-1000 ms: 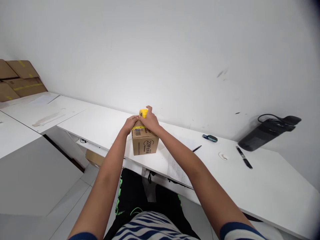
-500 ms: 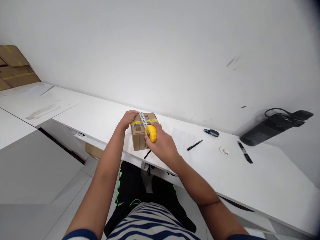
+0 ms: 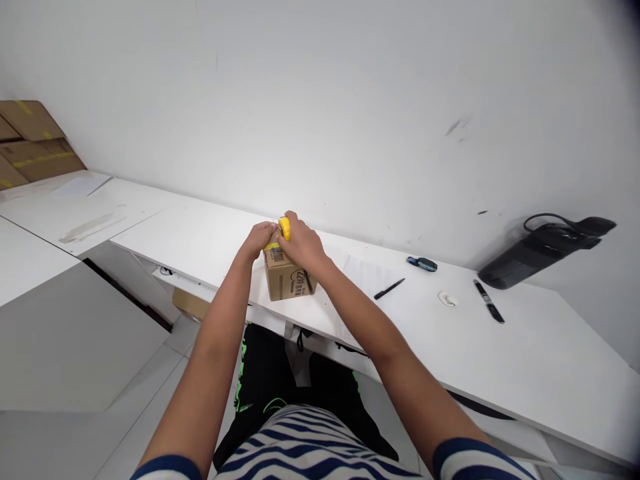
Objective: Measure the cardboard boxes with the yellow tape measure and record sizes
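Observation:
A small cardboard box (image 3: 287, 283) with yellow tape and dark printing stands on the white desk in front of me. My right hand (image 3: 304, 245) is closed around a yellow tape measure (image 3: 285, 228) above the box's far left part. My left hand (image 3: 260, 239) is at the left edge of the box top, its fingers pinched right beside the tape measure, seemingly on its blade end. No length of blade shows between my hands. My right hand and wrist cover much of the box top.
Right of the box lie a printed paper sheet (image 3: 367, 273), a black pen (image 3: 389, 289), a dark blue object (image 3: 423, 264), a white ring-like item (image 3: 447, 299) and a black marker-like item (image 3: 489, 301). A black bottle (image 3: 535, 257) stands by the wall. Cardboard boxes (image 3: 43, 147) are stacked far left.
My right hand has moved the tape measure away from me and left, up to my left hand. The blade that stretched across the box top no longer shows. My left hand has stayed nearly still.

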Demonstrator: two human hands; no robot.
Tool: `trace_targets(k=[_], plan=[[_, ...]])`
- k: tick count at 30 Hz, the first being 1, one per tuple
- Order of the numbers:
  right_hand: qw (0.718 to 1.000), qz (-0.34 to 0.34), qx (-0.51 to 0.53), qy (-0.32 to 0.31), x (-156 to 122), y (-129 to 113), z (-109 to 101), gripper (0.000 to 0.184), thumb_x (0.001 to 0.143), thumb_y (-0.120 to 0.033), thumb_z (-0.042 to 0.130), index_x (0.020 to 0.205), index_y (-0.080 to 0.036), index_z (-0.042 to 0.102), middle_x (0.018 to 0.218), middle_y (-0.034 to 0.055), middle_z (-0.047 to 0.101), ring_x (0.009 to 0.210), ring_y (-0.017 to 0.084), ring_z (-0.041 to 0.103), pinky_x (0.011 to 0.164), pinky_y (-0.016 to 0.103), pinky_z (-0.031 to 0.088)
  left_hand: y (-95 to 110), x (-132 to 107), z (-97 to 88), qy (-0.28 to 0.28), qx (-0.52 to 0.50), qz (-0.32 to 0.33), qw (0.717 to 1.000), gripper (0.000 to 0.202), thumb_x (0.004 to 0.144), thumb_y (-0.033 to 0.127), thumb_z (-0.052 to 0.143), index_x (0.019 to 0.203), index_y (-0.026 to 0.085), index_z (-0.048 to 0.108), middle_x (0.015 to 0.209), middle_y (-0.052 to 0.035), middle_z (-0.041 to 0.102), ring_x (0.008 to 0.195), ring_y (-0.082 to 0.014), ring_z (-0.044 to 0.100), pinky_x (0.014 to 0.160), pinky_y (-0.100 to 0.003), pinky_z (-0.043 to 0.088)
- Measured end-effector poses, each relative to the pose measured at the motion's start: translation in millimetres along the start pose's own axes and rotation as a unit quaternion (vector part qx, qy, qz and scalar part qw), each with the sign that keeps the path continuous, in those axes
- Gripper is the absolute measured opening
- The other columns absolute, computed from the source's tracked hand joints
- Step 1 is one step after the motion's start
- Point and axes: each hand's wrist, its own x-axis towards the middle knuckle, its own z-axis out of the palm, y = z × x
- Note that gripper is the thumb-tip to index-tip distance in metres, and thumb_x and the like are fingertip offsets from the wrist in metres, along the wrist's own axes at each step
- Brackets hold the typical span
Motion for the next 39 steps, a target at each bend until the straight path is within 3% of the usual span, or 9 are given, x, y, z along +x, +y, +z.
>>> trace_targets(k=[4,8,13,17,21,24,27,31,39], plan=[[0.999,0.019,0.042,-0.021,45.8,5.1,-3.5,0.057,0.088,-0.036,0.055,0.139,-0.019,0.040,0.118,0.0185,0.065,0.102,0.036,0.063,0.086,0.048,0.050,-1.7,-1.8,-8.4,-0.002,-0.002,0.005,1.000,0.015,0.082,0.031,0.060,0.080,0.017,0.064,0.075,-0.0028,0.066,0.065,-0.0150,0.057,0.065,-0.029,0.047],[0.988,0.028,0.147,0.039,48.6,9.6,-22.9,0.069,0.085,-0.047,0.060,0.144,-0.021,0.033,0.115,0.0145,0.067,0.101,0.032,0.066,0.087,0.047,0.053,-10.3,-18.0,-42.9,0.017,-0.017,0.045,0.999,0.026,0.081,0.040,0.062,0.091,0.017,0.068,0.085,-0.0038,0.069,0.072,-0.0161,0.059,0.070,-0.029,0.049],[0.904,0.002,0.427,0.003,32.6,16.9,-23.0,0.075,0.081,-0.062,0.062,0.139,-0.031,0.024,0.126,0.0082,0.060,0.084,0.020,0.071,0.066,0.033,0.057,-46.5,-50.3,-93.6,0.144,0.058,0.039,0.987,0.033,0.083,0.049,0.060,0.075,0.017,0.064,0.079,-0.0039,0.068,0.082,-0.0196,0.059,0.077,-0.030,0.048],[0.854,-0.004,0.514,-0.082,31.2,12.1,-3.5,0.074,0.073,-0.061,0.070,0.131,-0.034,0.033,0.122,0.0029,0.059,0.082,0.016,0.069,0.056,0.025,0.052,-69.0,-68.9,-107.9,0.255,0.052,-0.017,0.965,0.025,0.076,0.040,0.067,0.082,0.016,0.063,0.090,-0.0071,0.070,0.094,-0.0221,0.061,0.084,-0.033,0.049],[0.875,-0.042,0.458,-0.152,30.5,-5.1,12.1,0.076,0.071,-0.053,0.074,0.134,-0.031,0.039,0.116,0.0022,0.062,0.084,0.016,0.065,0.062,0.028,0.054,-64.8,-95.2,-106.5,0.301,-0.035,-0.004,0.953,0.041,0.090,0.051,0.047,0.110,0.018,0.061,0.125,-0.0129,0.066,0.116,-0.0230,0.060,0.091,-0.035,0.050],[0.888,-0.085,0.401,-0.206,29.6,-21.4,21.2,0.063,0.077,-0.050,0.071,0.129,-0.026,0.045,0.116,0.0035,0.063,0.093,0.018,0.064,0.078,0.032,0.056,-52.2,-121.8,-92.8,0.228,-0.109,0.044,0.967,0.056,0.092,0.062,0.042,0.132,0.024,0.053,0.146,-0.0108,0.055,0.135,-0.0236,0.050,0.101,-0.036,0.047],[0.898,-0.126,0.347,-0.239,29.1,-35.3,32.8,0.053,0.081,-0.047,0.068,0.124,-0.024,0.046,0.114,0.0036,0.064,0.099,0.019,0.063,0.086,0.035,0.054,-41.8,-140.5,-71.5,0.151,-0.080,0.080,0.982,0.072,0.086,0.054,0.062,0.148,0.029,0.037,0.156,-0.0089,0.043,0.141,-0.0246,0.044,0.110,-0.036,0.041],[0.914,-0.186,0.259,-0.252,25.4,-43.7,43.7,0.045,0.086,-0.046,0.062,0.123,-0.025,0.046,0.111,0.0031,0.065,0.099,0.021,0.062,0.086,0.036,0.051,-38.2,-146.2,-52.5,0.105,-0.060,0.101,0.987,0.076,0.085,0.044,0.066,0.151,0.028,0.034,0.151,-0.0089,0.049,0.136,-0.0261,0.050,0.109,-0.037,0.043],[0.945,-0.142,0.173,-0.239,8.3,-9.1,3.9,0.050,0.085,-0.050,0.063,0.124,-0.024,0.045,0.114,0.0063,0.066,0.100,0.025,0.062,0.086,0.040,0.050,-47.0,-138.1,-48.2,0.214,0.043,0.091,0.972,0.061,0.088,0.036,0.059,0.148,0.027,0.048,0.153,-0.0033,0.049,0.141,-0.0248,0.045,0.117,-0.035,0.034]])
